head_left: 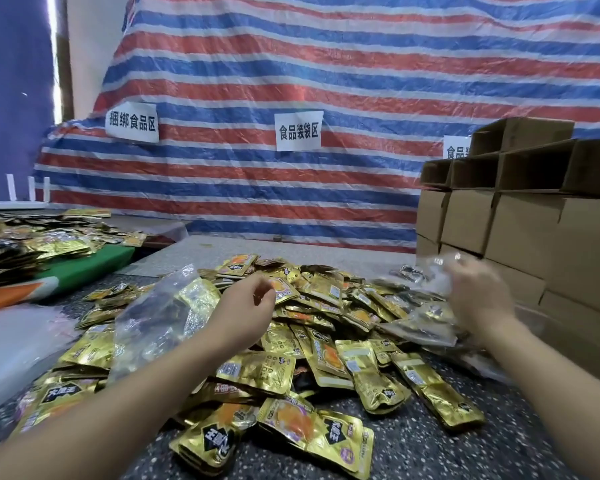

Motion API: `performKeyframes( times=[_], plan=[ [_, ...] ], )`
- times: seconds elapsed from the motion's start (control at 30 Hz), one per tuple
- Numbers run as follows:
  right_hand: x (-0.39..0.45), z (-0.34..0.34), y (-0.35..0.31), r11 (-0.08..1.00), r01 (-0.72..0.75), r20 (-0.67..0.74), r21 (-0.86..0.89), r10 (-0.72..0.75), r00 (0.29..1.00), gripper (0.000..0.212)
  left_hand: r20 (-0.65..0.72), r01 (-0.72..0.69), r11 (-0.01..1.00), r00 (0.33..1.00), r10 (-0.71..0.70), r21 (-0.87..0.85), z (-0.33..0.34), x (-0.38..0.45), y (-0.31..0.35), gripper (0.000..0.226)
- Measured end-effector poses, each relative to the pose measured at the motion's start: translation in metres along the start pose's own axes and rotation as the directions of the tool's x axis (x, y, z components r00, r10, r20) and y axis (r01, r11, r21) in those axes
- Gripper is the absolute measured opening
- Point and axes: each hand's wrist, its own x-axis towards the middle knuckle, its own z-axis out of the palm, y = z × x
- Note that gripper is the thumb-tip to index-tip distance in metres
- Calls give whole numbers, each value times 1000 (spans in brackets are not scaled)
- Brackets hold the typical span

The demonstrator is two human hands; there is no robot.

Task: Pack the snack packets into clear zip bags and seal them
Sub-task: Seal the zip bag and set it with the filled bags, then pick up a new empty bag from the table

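A person is standing over a speckled table [430, 455], both bare forearms reaching forward. A loose heap of gold foil snack packets [312, 341] is spreading across the middle of the table, from near the viewer to the far edge. The left hand [246, 299] is hovering over the far-left part of the heap, its fingers loosely curled and apparently holding nothing. Just to its left, a clear zip bag [160, 317] already holding several packets is lying on the heap. The right hand [478, 296] is lifting at the right side, blurred by motion; its fingers appear to be pinching a thin clear bag [437, 271], though the blur is making the grip hard to judge. More filled clear bags [423, 327] are lying just below that hand. Cardboard boxes [520, 220] are stacked at the far right, and a striped tarp [326, 64] with paper signs is hanging behind.

To do this step well, the right hand should be opening the bag's mouth wide while the left is gathering a flat, aligned handful, keeping packet corners clear of the zip track.
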Motion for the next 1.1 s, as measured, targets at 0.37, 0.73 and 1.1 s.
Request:
performKeyframes(
  times=[0.37, 0.73, 1.1],
  plan=[
    [-57, 54, 14, 987, -45, 531, -154, 121, 839, 29, -87, 20, 996, 996, -12, 90, -9, 7, -30, 10],
    [-30, 8, 1, 988, 102, 788, -118, 31, 614, 110, -136, 43, 994, 990, -29, 96, -33, 1, -40, 13],
    [0, -38, -107, 973, 166, 271, 160, -205, 941, 59, -157, 63, 991, 987, -44, 120, -45, -9, -50, 18]
  ],
)
